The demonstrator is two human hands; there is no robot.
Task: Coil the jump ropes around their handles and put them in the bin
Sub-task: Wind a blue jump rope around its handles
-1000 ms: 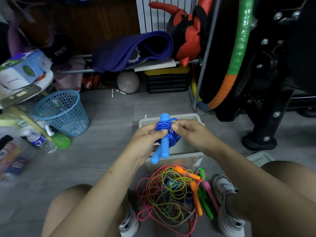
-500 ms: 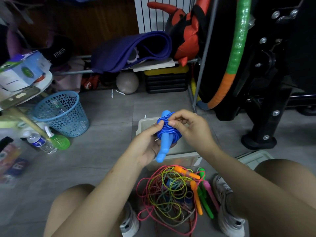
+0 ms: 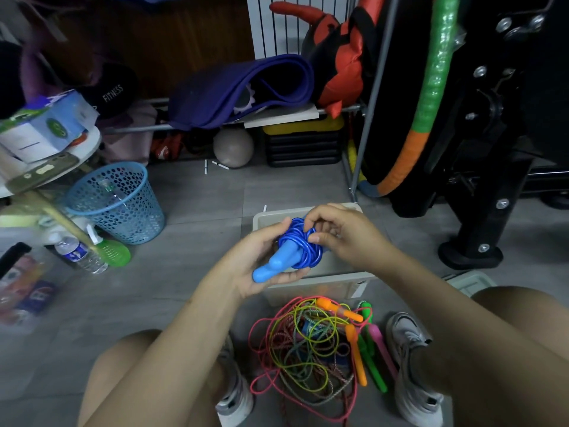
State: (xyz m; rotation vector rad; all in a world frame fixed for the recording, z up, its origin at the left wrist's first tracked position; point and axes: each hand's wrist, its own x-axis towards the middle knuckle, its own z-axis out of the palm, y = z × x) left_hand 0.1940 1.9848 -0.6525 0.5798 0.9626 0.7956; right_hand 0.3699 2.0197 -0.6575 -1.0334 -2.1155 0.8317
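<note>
A blue jump rope (image 3: 286,254) is coiled round its two light-blue handles, held above the pale bin (image 3: 320,280). My left hand (image 3: 255,260) cradles the handles from below and the left, fingers curled round them. My right hand (image 3: 341,235) pinches the blue cord at the coil's right side with thumb and fingertips. On the floor between my shoes lies a tangle of other jump ropes (image 3: 308,343), pink, yellow-green and braided, with orange, green and pink handles (image 3: 366,343) at its right.
A blue mesh wastebasket (image 3: 120,201) stands at the left beside a water bottle (image 3: 80,252). A black exercise machine (image 3: 480,149) and a green-orange hoop (image 3: 421,109) crowd the right. A purple mat (image 3: 243,87) and a ball (image 3: 233,147) sit on the rack behind.
The blue rope bundle has tilted, handle ends now pointing down-left into my left palm. My right hand moved over the coil's right side and pinches the cord.
</note>
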